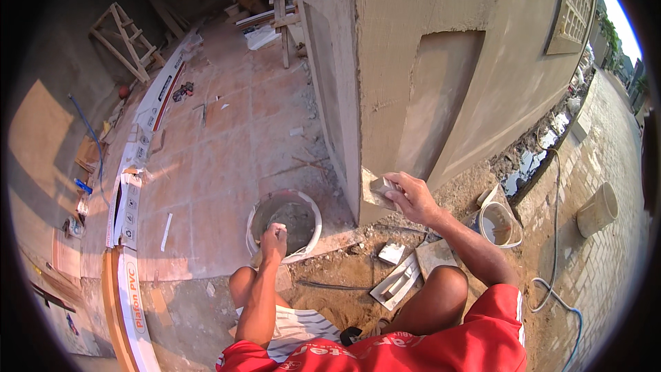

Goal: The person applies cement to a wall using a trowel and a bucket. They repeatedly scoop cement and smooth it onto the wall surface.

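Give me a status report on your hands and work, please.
Right hand holding flat tool at wall corner. Left hand near bucket of grey mix, grip unclear. Loose flat pieces beside right knee.

1. The right hand [413,201] grips a flat trowel [375,196] at the bottom corner of the wall [385,96].
2. The left hand [273,241], curled, is at the near side of a bucket [319,224] holding grey mix [297,222].
3. Past the right forearm [475,251] sits a white pail [513,231]; a beige tub [597,212] stands on the paving [623,172].

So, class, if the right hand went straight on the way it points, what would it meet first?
Beyond the flat tool it holds, the right hand would probably meet the plastered wall corner first, though depth is hard to judge.
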Demonstrator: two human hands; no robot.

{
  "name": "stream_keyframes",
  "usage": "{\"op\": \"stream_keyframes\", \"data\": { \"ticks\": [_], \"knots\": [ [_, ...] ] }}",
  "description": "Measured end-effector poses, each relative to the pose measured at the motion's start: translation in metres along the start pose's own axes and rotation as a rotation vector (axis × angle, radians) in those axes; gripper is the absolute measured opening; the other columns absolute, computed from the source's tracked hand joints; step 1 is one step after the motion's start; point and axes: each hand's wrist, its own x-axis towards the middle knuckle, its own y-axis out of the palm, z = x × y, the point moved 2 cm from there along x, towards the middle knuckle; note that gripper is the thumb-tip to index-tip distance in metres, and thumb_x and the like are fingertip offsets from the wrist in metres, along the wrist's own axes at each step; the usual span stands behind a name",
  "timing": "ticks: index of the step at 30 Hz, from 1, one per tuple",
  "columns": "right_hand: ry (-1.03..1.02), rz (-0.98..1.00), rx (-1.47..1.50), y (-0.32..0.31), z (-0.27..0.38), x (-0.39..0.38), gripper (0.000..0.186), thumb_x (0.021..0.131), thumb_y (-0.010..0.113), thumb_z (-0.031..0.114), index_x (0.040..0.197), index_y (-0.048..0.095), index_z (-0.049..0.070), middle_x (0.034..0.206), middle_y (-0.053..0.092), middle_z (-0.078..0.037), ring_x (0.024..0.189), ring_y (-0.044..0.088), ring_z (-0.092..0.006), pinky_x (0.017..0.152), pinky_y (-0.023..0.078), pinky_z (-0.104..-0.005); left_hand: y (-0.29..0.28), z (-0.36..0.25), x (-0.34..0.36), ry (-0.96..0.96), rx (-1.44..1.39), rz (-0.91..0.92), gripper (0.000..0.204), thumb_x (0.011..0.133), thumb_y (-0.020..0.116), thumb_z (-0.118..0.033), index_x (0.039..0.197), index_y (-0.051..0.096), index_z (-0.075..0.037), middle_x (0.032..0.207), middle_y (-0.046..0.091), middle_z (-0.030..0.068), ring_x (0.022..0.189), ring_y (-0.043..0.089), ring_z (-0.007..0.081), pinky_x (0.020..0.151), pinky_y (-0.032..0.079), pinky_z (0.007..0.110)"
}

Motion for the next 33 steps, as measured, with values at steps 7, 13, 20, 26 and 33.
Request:
{"op": "stream_keyframes", "data": {
  "ticks": [7,13,20,26,33],
  "knots": [
    [0.109,-0.303,1.197,-0.052,0.044,0.013,0.045,0.093,0.065,0.021,0.129,0.047,0.002,0.116,0.062,-0.007,0.105,0.062,-0.0144,0.089,0.052,-0.0322,-0.002,-0.043,-0.008,0.244,-0.152,-0.159,0.015,0.085,0.059,-0.006,0.098,0.065,0.0,0.088,0.067,0.0154,0.082,0.064,0.0299,0.08,0.049,0.039],
    [0.098,-0.368,1.214,-0.063,0.054,-0.008,0.043,0.092,0.067,0.02,0.127,0.048,0.002,0.119,0.06,-0.008,0.109,0.06,-0.0148,0.093,0.051,-0.0321,-0.049,-0.25,-0.017,0.899,0.173,-0.396,0.035,0.078,0.067,-0.006,0.113,0.065,-0.007,0.133,0.046,0.018,0.126,0.037,0.0408,0.106,0.031,0.053],
    [0.121,-0.403,1.216,-0.064,0.048,-0.035,0.042,0.091,0.067,0.02,0.123,0.049,0.001,0.112,0.062,-0.007,0.1,0.062,-0.0126,0.086,0.052,-0.0289,-0.043,-0.339,0.015,1.086,0.456,-0.515,0.051,0.079,0.072,-0.022,0.128,0.06,-0.016,0.152,0.025,0.0201,0.14,0.013,0.0461,0.108,0.016,0.068],
    [0.169,-0.442,1.177,-0.068,0.03,-0.056,0.044,0.09,0.069,0.023,0.122,0.049,0.001,0.103,0.063,-0.003,0.088,0.06,-0.0071,0.072,0.05,-0.0219,-0.032,-0.347,0.024,1.055,0.531,-0.512,0.057,0.079,0.073,-0.024,0.133,0.055,-0.014,0.153,0.02,0.0193,0.141,0.009,0.0469,0.109,0.014,0.068],
    [0.193,-0.46,1.197,-0.064,0.013,-0.071,0.051,0.088,0.072,0.028,0.125,0.048,0.003,0.101,0.062,-0.001,0.089,0.06,-0.0071,0.073,0.05,-0.0222,-0.029,-0.35,0.026,1.055,0.553,-0.532,0.054,0.079,0.073,-0.023,0.13,0.056,-0.015,0.153,0.02,0.0192,0.14,0.011,0.0473,0.109,0.015,0.069]
  ]
}}
